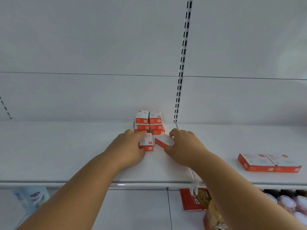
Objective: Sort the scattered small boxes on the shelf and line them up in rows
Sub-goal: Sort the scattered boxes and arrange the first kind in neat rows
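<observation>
White back panel [83, 47] (slotted upright [182, 52]), seemingly evenly lit.

White shelf [66, 151] with a rounded front edge, set against a white back panel. Directly on it: a stack of small red-and-white boxes [148, 122] at the rear, against the back panel, arranged two wide; one box [147, 142] standing just in front of the stack; a second box [164, 141] tilted beside it; and, well apart to the right near the front edge, two flat boxes [269, 162] lying side by side, touching.
</observation>
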{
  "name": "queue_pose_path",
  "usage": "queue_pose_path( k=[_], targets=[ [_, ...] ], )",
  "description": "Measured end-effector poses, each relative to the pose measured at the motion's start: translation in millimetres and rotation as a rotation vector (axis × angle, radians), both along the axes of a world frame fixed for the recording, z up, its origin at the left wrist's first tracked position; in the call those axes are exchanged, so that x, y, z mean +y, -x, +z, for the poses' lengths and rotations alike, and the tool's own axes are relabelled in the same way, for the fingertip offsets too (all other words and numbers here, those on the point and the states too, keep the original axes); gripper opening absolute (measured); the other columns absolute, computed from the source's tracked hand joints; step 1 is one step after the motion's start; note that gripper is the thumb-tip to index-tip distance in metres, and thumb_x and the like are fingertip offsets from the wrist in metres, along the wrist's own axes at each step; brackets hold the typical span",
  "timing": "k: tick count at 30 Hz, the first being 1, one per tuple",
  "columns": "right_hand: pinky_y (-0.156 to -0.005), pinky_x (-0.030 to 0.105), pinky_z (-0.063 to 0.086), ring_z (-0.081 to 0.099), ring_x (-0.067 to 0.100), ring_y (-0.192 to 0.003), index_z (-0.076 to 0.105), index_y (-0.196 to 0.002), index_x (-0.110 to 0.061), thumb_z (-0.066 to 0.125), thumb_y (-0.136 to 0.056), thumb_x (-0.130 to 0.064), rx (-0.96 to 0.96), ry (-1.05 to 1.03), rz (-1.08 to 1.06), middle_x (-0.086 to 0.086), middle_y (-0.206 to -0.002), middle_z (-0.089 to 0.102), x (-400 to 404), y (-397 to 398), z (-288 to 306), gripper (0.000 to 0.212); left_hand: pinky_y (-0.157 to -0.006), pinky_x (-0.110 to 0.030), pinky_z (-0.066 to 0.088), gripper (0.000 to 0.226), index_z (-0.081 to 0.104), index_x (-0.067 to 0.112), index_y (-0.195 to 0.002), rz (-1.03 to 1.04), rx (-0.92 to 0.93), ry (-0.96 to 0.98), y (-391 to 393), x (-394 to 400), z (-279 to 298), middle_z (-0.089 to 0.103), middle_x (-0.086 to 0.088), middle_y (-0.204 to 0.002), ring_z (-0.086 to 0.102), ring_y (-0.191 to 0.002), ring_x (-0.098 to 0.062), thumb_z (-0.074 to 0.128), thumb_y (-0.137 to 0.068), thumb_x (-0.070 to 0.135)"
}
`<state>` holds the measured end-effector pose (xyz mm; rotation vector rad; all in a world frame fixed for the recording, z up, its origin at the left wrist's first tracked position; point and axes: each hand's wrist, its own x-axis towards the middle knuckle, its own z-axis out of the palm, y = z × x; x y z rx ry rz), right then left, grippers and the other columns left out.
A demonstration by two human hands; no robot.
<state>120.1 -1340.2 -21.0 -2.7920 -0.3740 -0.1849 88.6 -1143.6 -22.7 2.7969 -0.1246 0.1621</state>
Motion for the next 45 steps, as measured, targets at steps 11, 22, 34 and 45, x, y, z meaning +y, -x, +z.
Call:
queue_pose_path(
  k=[11, 22, 34, 45],
  targets=[
    [-0.069, 0.007, 0.040, 0.056, 0.002, -0.090, 0.053, -0.134, -0.021, 0.062, -0.085, -0.019, -0.150, -0.503, 0.037, -0.011, -0.115, 0.055, -27.0, 16.1, 9.6, 0.050, -0.072, -0.023, 0.048, 0.028, 0.052, 0.032, -0.080, -0.260, -0.021, -0.004, 1.7, 6.2, 17.3, 0.054, 0.017, -0.105, 0.055, -0.082, -0.002, 0.075, -0.070, 0.044],
    [-0.065, 0.012, 0.053, 0.065, -0.002, -0.089, 0.052, -0.105, -0.041, 0.073, -0.079, -0.006, -0.127, -0.761, 0.085, -0.013, -0.096, 0.066, -71.1, 37.0, 17.2, 0.049, -0.080, -0.026, 0.040, 0.050, 0.060, 0.034, -0.105, -0.188, -0.373, 0.118, 1.6, -25.6, 7.9, 0.055, 0.018, -0.105, 0.048, -0.101, -0.009, 0.078, -0.067, 0.060],
    [-0.077, 0.022, 0.054, 0.073, 0.012, -0.088, 0.063, -0.109, -0.034, 0.078, -0.078, -0.004, 0.098, -0.951, 0.161, -0.003, -0.094, 0.077, -222.8, 20.5, 32.3, 0.046, -0.049, -0.006, 0.043, 0.038, 0.039, 0.053, -0.100, -0.217, -0.095, 0.461, -4.9, -171.5, 21.4, 0.046, 0.026, -0.101, 0.054, -0.088, 0.002, 0.070, -0.079, 0.057],
    [-0.089, 0.042, 0.057, 0.069, 0.022, -0.095, 0.068, -0.101, -0.032, 0.075, -0.081, -0.016, 0.314, -0.639, 0.053, -0.003, -0.101, 0.071, -323.7, -36.3, 7.5, 0.028, -0.077, -0.028, 0.055, 0.029, 0.055, 0.039, -0.102, -0.086, 0.172, 0.356, -47.7, -268.6, 13.0, 0.064, 0.018, -0.104, 0.064, -0.089, -0.001, 0.073, -0.081, 0.048]
  ],
)
